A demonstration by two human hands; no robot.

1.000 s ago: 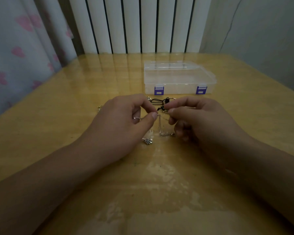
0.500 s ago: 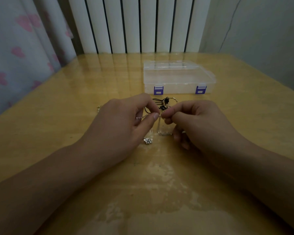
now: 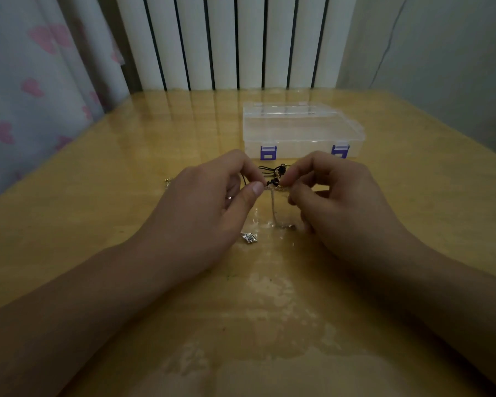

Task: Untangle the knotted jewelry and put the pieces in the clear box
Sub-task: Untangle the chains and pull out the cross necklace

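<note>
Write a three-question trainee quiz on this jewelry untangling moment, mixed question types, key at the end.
1. True or false: the clear box has its lid down, both purple latches facing the person.
2. Multiple choice: what is the left hand doing? A) resting flat on the table B) pinching the knotted jewelry C) lifting the box lid
3. Fill in: the small silver piece lies on the table, below the ______ hand.

Key
1. True.
2. B. The right hand pinches the same tangle from the other side, and a thin chain hangs from it to the table.
3. Left.
</note>
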